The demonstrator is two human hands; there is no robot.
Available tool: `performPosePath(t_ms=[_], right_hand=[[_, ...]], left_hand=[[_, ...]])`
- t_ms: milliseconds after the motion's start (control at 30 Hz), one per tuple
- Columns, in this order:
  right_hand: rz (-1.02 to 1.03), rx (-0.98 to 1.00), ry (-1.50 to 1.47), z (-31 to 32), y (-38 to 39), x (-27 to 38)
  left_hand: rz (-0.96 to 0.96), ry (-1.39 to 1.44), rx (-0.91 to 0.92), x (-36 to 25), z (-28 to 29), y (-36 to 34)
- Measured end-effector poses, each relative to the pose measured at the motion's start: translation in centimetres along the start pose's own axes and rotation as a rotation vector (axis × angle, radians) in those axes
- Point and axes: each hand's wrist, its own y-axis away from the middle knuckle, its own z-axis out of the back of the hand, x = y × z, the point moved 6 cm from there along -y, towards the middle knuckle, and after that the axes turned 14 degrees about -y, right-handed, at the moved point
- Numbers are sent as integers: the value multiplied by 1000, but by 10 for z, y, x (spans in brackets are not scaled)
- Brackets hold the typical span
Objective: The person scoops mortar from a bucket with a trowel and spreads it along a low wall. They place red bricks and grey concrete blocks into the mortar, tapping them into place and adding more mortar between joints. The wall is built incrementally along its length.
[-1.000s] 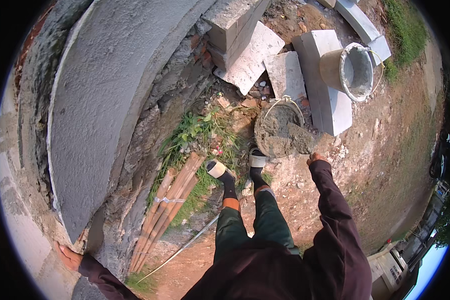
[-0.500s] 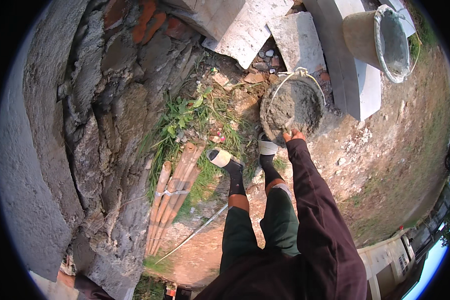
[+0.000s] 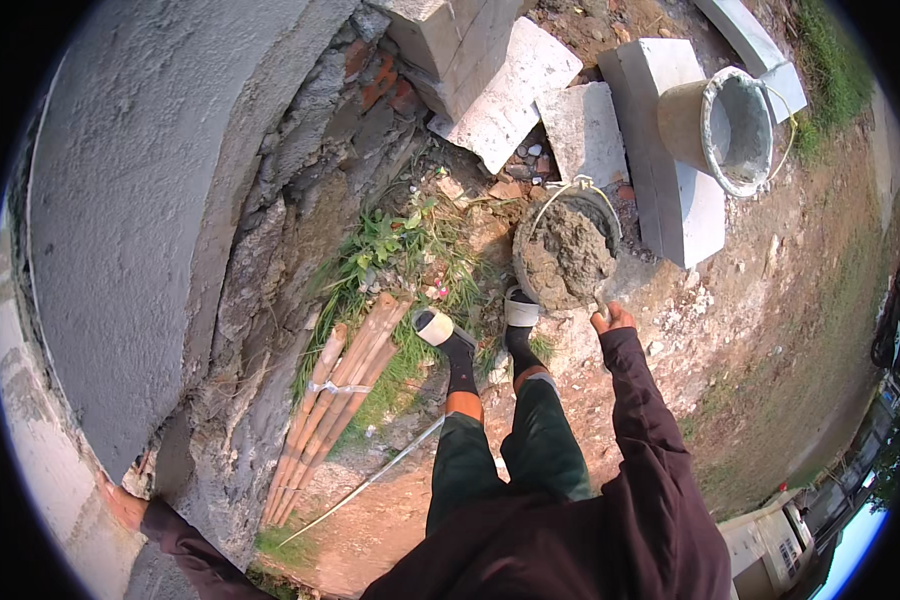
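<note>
My right hand [image 3: 613, 317] is closed round the handle of a trowel, whose blade is hidden under a heaped lump of wet grey mortar [image 3: 573, 255]. The lump sits at the mouth of a mortar-smeared bucket [image 3: 523, 272] with a pale wire handle, just ahead of my feet. At the far lower left, my left hand [image 3: 122, 506] rests against the end of the rough grey plastered wall [image 3: 160, 170]. Its fingers look stretched out along the surface, with nothing seen in them, though they are small near the rim.
Tied bamboo poles [image 3: 335, 400] lean left of my legs, beside grass [image 3: 380, 245]. Beyond the mortar bucket lie concrete slabs [image 3: 585, 135] and a long concrete block [image 3: 660, 150]. A second bucket [image 3: 685, 120] lies tilted against that block. Rubble-strewn dirt [image 3: 740, 330] stretches to the right.
My right hand has drawn back from the bucket, and a mound of mortar now stands up at its mouth. The view has swung left, showing more wall and my left hand.
</note>
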Motion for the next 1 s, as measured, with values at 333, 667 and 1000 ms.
performPosePath(t_ms=[333,667,1000], right_hand=[[754,208,436,167,142,306],[1288,379,826,98,337,695],[1843,144,844,-59,417,735]], left_hand=[[108,-200,-152,-77,43,4],[1238,1614,156,-198,21,117],[1662,2042,-77,-225,10,68]])
